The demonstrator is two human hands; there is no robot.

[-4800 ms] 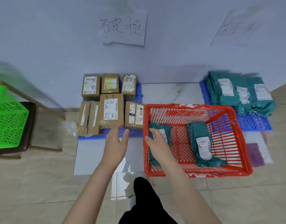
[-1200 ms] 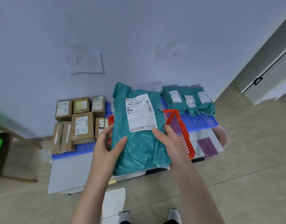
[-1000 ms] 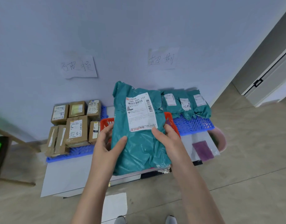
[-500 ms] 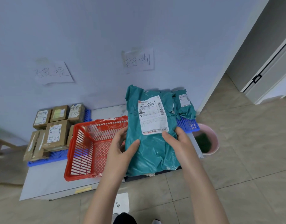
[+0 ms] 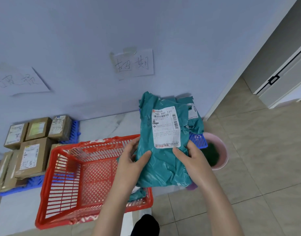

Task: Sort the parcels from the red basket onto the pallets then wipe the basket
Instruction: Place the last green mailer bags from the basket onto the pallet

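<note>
left grip (image 5: 130, 161) and right grip (image 5: 191, 159) clasp the lower sides of the teal parcel (image 5: 163, 167), held upright over the right end of the red basket (image 5: 61, 193); it looks light, soft and slick, so bunched edges seem the safest hold

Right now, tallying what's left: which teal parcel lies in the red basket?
The teal parcel beneath the left forearm, in the basket, at its near-right corner; the labelled parcel is being held.

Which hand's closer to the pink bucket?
Right. The right hand is beside the bucket; the left hand is across the parcel, over the basket.
</note>
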